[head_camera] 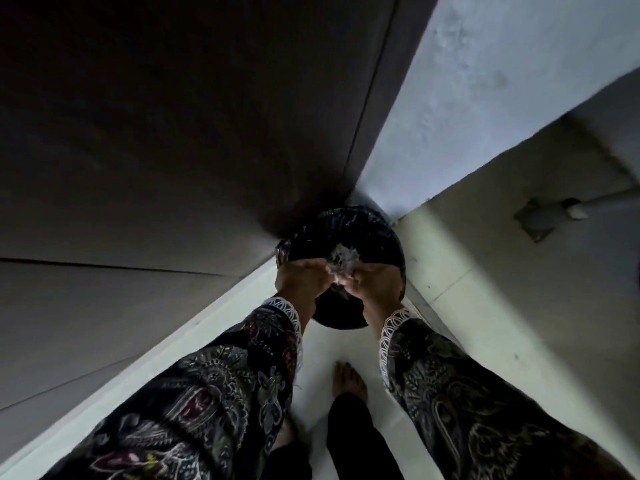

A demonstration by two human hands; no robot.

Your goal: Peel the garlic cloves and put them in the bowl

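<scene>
Left hand [303,277] and right hand [372,282] cup pale garlic skins [341,261] over a black bin [346,226] (peeling looks finished, though no bowl shows).

place: home interior, dim corner of a room or passage; exact room unclear
floor [346,344]: pale tiles with grout lines, under and right of the hands
walls: dark panelled surface [173,133] left of and above the hands; rough light plaster wall [485,81] up-right
bin [346,237]: round, black bag liner, set in the corner directly below the hands
person: bare foot [349,379] on the tiles, patterned lace-cuffed sleeves [242,375] — house clothes
</scene>
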